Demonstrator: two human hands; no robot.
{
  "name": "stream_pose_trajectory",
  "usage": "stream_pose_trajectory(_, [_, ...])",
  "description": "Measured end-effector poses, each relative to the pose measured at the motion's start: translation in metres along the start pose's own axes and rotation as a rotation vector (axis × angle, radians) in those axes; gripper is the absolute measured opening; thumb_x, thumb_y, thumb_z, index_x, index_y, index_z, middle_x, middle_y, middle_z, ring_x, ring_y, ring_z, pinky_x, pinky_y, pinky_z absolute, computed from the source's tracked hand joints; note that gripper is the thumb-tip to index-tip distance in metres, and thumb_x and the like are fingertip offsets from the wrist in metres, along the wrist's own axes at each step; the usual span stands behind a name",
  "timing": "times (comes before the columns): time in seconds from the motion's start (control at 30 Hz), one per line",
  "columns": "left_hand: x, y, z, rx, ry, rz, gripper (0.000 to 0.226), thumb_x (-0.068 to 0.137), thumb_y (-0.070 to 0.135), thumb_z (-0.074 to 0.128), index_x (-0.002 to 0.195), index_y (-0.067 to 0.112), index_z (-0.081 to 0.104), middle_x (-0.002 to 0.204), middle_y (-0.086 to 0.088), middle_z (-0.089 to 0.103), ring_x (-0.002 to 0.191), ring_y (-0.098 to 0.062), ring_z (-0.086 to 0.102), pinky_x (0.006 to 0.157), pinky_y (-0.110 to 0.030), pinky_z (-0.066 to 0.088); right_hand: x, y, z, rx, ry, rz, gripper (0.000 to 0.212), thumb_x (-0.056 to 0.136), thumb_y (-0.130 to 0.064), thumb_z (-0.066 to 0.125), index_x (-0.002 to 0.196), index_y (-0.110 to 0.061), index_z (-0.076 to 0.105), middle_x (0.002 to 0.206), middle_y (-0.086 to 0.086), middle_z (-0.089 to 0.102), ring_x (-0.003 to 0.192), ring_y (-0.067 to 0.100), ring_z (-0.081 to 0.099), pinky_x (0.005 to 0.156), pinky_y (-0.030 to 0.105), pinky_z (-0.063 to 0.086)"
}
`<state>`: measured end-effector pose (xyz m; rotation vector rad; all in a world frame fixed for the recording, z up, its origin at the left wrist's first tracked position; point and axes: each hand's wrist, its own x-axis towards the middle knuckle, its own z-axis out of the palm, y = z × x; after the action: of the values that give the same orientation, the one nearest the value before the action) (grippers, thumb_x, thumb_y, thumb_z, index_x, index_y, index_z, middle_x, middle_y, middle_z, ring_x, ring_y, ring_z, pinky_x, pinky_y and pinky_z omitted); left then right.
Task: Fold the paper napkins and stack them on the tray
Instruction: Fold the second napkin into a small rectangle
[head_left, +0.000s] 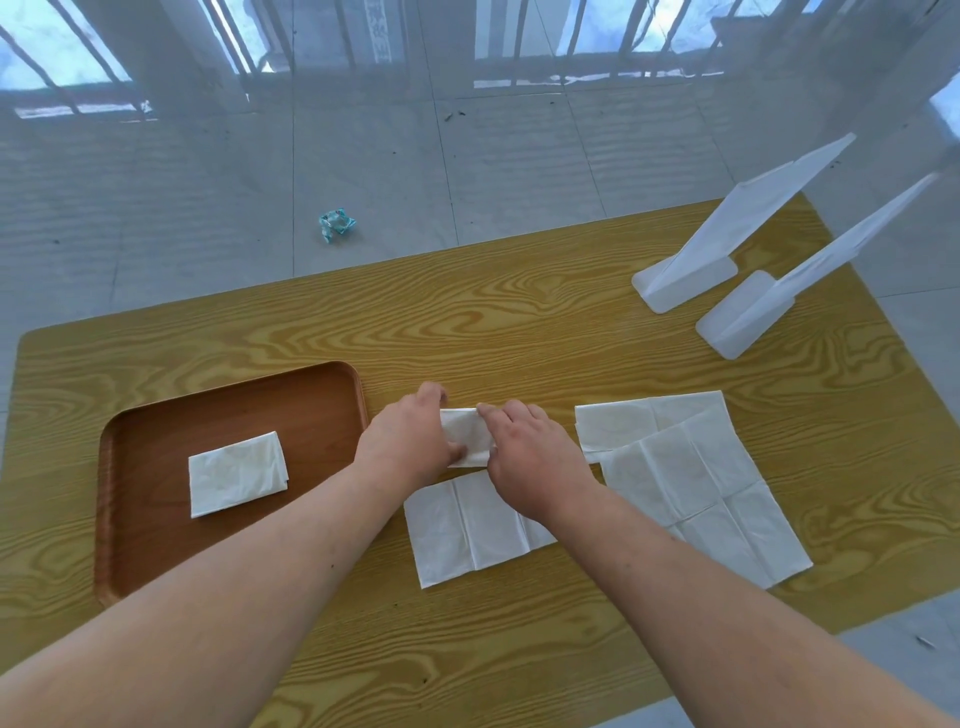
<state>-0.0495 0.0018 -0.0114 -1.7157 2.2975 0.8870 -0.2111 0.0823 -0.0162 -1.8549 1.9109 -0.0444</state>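
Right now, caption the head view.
Left hand and right hand fold a paper napkin beside a tray holding one folded napkin.

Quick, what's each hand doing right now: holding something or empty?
Left hand: pinches the left end of the half-folded napkin.
Right hand: fingers curled over the same napkin's right end, holding it.

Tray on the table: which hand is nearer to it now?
Left. The left hand is just beside the right rim of the tray, gripping the napkin; the right hand grips that napkin's other end, farther right.
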Motion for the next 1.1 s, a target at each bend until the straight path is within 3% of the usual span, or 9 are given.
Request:
stream_pose_trajectory(0.17, [0.009, 0.005, -0.005, 0.103, -0.003, 0.019, 0.034, 0.081, 0.048, 0.077, 0.103, 0.029, 0.059, 0.108, 0.004, 0.052, 0.108, -0.019, 0.05, 0.084, -0.033, 0.045, 0.002, 0.005, 0.0, 0.026, -0.037, 0.001, 0.058, 0.099, -0.019, 0.044, 0.156, -0.017, 0.033, 0.134, 0.004, 0.053, 0.122, 0.025, 0.049, 0.103, 0.04, 0.045])
stream_pose_trajectory(0.3, [0.01, 0.015, -0.005, 0.003, -0.033, 0.02, 0.015, 0.084, 0.029, 0.067, 0.089, 0.032, 0.054, 0.095, 0.009, 0.061, 0.084, -0.012, 0.056, 0.065, -0.03, 0.044, 0.004, 0.015, -0.004, 0.063, -0.021, 0.054, 0.043, 0.095, -0.021, 0.049, 0.138, -0.019, 0.051, 0.123, 0.003, 0.058, 0.115, 0.027, 0.052, 0.098, 0.04, 0.046])
stream_pose_trajectory(0.4, [0.006, 0.02, -0.001, -0.078, -0.067, -0.009, 0.03, 0.082, 0.024, 0.066, 0.108, 0.03, 0.054, 0.092, 0.013, 0.062, 0.087, -0.014, 0.061, 0.071, -0.033, 0.051, 0.006, 0.026, -0.008, 0.021, 0.037, 0.094, 0.022, 0.091, -0.031, 0.055, 0.111, -0.022, 0.058, 0.107, 0.001, 0.055, 0.103, 0.025, 0.049, 0.09, 0.037, 0.046])
stream_pose_trajectory(0.6, [-0.001, 0.021, 0.003, 0.008, -0.013, 0.034, 0.072, 0.077, 0.053, 0.076, 0.138, 0.029, 0.047, 0.134, 0.006, 0.048, 0.128, -0.019, 0.042, 0.101, -0.037, 0.045, 0.012, 0.034, -0.015, 0.015, 0.018, 0.051, 0.01, 0.089, -0.031, 0.058, 0.096, -0.024, 0.06, 0.103, -0.001, 0.054, 0.103, 0.024, 0.043, 0.091, 0.037, 0.041])
stream_pose_trajectory(0.73, [0.002, 0.018, -0.002, -0.091, -0.021, 0.089, 0.085, 0.076, 0.054, 0.08, 0.147, 0.034, 0.038, 0.151, 0.008, 0.043, 0.141, -0.017, 0.036, 0.11, -0.038, 0.037, 0.01, 0.027, -0.032, 0.425, -0.071, 0.059, 0.011, 0.085, -0.016, 0.058, 0.093, -0.024, 0.057, 0.085, -0.007, 0.06, 0.085, 0.021, 0.055, 0.07, 0.034, 0.043])
stream_pose_trajectory(0.8, [0.004, 0.017, -0.007, -0.252, -0.069, 0.066, 0.07, 0.075, 0.049, 0.083, 0.135, 0.037, 0.05, 0.137, 0.012, 0.057, 0.128, -0.011, 0.051, 0.103, -0.034, 0.046, 0.009, 0.021, -0.04, 0.579, -0.061, 0.092, 0.017, 0.083, -0.012, 0.059, 0.093, -0.026, 0.057, 0.08, -0.009, 0.061, 0.073, 0.014, 0.056, 0.063, 0.032, 0.044])
stream_pose_trajectory(0.9, [0.004, 0.009, -0.019, -0.545, -0.081, -0.012, 0.023, 0.077, 0.028, 0.084, 0.095, 0.028, 0.069, 0.09, 0.007, 0.075, 0.083, -0.013, 0.069, 0.081, -0.044, 0.059, 0.011, 0.006, -0.05, 0.793, -0.01, 0.208, 0.028, 0.084, -0.01, 0.062, 0.106, -0.028, 0.061, 0.092, -0.001, 0.065, 0.075, 0.014, 0.059, 0.062, 0.03, 0.048])
stream_pose_trajectory(1.0, [-0.002, -0.008, -0.03, -0.784, -0.099, -0.072, 0.013, 0.082, 0.008, 0.08, 0.091, 0.007, 0.071, 0.082, -0.007, 0.071, 0.077, -0.023, 0.063, 0.075, -0.045, 0.054, 0.015, -0.009, -0.055, 0.99, -0.001, 0.349, 0.033, 0.088, -0.011, 0.066, 0.117, -0.024, 0.06, 0.106, 0.01, 0.069, 0.083, 0.016, 0.063, 0.067, 0.03, 0.051])
stream_pose_trajectory(1.1, [-0.013, -0.026, -0.044, -0.915, -0.111, -0.116, 0.01, 0.087, 0.009, 0.078, 0.093, 0.008, 0.071, 0.086, -0.01, 0.07, 0.079, -0.024, 0.061, 0.074, -0.042, 0.049, 0.018, -0.022, -0.052, 1.143, -0.103, 0.413, 0.019, 0.092, -0.01, 0.068, 0.108, -0.019, 0.071, 0.098, 0.001, 0.076, 0.078, 0.009, 0.067, 0.062, 0.021, 0.05])
